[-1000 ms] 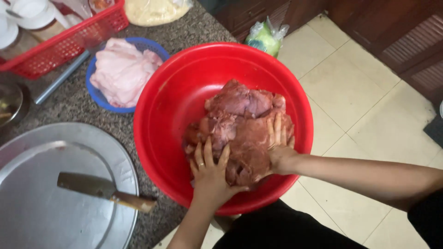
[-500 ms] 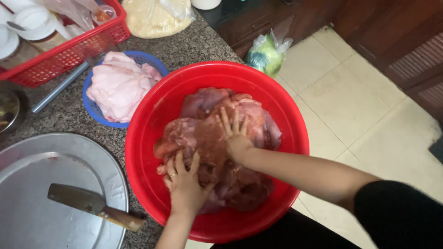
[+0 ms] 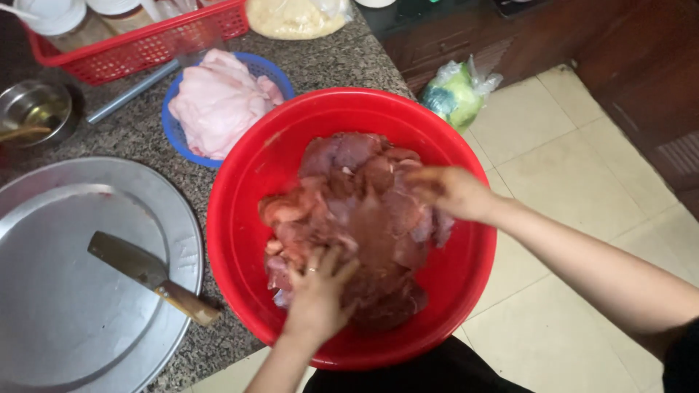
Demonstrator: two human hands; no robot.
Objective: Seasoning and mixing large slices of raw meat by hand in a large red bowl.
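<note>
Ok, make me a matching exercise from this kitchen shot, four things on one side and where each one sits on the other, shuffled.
Things:
1. knife
2. pale meat
3. dark meat slices
4. green bag

Places:
A. red basin
B. tiled floor
C. round metal tray
D. blue basket

Pairs: 1-C, 2-D, 3-A, 4-B

Both forearms are bare, without sleeves. The left hand wears a thin ring on one finger; the right hand shows no jewellery. Dark clothing shows at the frame's bottom edge.

Speckled granite counter, beige tiled floor, dark wooden cabinets.
</note>
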